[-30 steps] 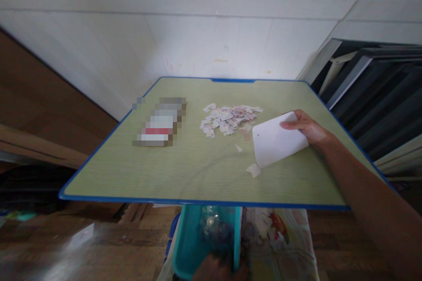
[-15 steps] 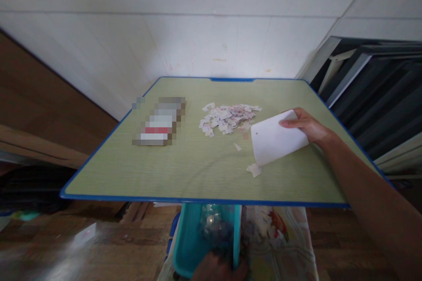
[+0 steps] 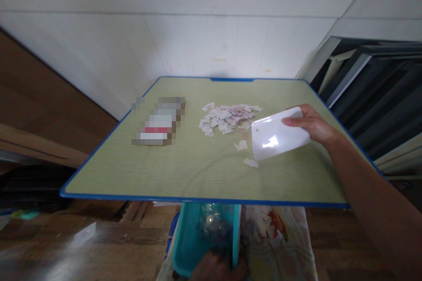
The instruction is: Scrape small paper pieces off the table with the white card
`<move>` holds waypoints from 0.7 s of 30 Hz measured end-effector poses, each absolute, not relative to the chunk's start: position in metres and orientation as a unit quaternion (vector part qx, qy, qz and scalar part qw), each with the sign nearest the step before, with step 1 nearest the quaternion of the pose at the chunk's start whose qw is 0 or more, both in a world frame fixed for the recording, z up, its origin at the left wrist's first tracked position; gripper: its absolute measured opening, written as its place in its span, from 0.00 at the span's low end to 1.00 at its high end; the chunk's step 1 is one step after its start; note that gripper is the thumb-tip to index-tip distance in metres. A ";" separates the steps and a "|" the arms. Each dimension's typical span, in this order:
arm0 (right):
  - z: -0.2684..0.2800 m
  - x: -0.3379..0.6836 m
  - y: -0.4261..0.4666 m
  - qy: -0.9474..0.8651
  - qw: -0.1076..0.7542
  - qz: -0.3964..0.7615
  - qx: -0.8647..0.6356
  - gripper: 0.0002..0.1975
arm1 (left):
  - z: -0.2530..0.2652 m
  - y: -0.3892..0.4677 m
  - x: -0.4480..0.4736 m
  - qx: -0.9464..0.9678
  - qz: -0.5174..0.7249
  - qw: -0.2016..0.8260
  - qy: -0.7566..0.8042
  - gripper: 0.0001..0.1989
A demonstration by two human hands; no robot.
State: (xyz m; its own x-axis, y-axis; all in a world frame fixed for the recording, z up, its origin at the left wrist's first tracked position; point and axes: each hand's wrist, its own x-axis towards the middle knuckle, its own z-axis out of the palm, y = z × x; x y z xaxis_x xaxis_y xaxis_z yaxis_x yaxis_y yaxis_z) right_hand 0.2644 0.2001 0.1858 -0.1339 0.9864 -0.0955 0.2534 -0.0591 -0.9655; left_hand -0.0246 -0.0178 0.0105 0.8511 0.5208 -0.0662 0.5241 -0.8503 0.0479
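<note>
My right hand (image 3: 306, 125) is closed on the short end of a white plastic scraper (image 3: 280, 134) with a small hole in one corner. Its glossy face is tilted up over the table. A few loose paper scraps (image 3: 251, 163) lie by the scraper's left edge, and a pile of small printed paper scraps (image 3: 227, 117) is spread farther back. My left hand (image 3: 214, 267) is low at the bottom edge, against the near right corner of a teal plastic basket (image 3: 184, 246). Shadow and blur hide its fingers.
The green table (image 3: 115, 171) has a blue rim and stands against a white wall. A pixelated box (image 3: 160, 123) lies at its left. Dark framed panels (image 3: 379, 92) lean at the right. Below, more scraps lie on a patterned cloth (image 3: 293, 246) beside the basket.
The scraper has lifted slightly and tilted, so its face now shines. One scrap has come to rest beside a small pointed scrap, and another near the scraper's corner has shifted. My left hand stays low.
</note>
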 end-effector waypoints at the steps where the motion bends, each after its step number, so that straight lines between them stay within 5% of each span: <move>1: 0.186 0.265 0.200 -0.573 0.371 0.492 -0.541 0.12 | 0.009 -0.018 -0.025 0.961 -0.026 0.029 0.274 0.17; 21: 0.184 0.266 0.200 -0.555 0.379 0.516 -0.532 0.10 | 0.003 -0.019 -0.025 0.967 -0.031 0.032 0.252 0.16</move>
State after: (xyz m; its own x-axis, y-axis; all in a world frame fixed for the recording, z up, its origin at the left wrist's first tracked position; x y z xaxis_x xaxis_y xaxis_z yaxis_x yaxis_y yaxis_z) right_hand 0.2662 0.2003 0.1842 -0.1468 0.9809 -0.1279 0.1988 -0.0974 -0.9752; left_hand -0.0252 -0.0193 0.0031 0.8707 0.4860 -0.0755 0.4899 -0.8706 0.0455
